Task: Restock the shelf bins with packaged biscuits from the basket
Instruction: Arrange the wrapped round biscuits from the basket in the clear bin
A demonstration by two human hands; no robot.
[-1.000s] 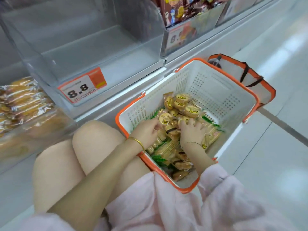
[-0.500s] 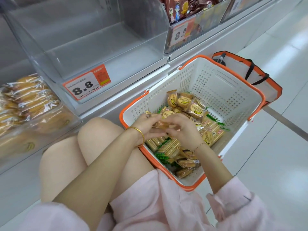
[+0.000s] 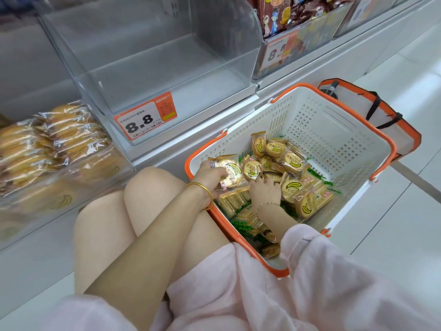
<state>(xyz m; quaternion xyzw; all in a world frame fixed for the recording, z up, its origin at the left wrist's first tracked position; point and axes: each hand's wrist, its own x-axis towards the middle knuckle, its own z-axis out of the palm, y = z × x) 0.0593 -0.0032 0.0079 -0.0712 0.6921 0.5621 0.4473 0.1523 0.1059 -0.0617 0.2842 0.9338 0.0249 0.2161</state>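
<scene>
**Shop aisle, low shelf: packets being gathered from the basket**

On the pale tiled floor (image 3: 405,235) of a shop aisle, a white perforated plastic basket with an orange rim (image 3: 334,130) is set to the right, against a low shelf. In the middle of the shelf, a clear plastic shelf bin (image 3: 167,91) marked by an orange-and-white price label (image 3: 145,117) is not yet stocked. Round gold-wrapped biscuit packets printed with a yellow banana (image 3: 290,163) are heaped in the basket's near half.

The gathering step appears to be in hand. A held bundle (image 3: 230,174) of these packets is gripped by the left hand (image 3: 212,175) at the basket's near-left edge, with the wrist bent over the rim. The right hand (image 3: 265,189) is laid palm down on the heap, fingers bent among the packets. Whether anything is gripped there cannot be told. Next, the bundle would need to be lifted clear of the rim and carried left and away into the bin.
</scene>
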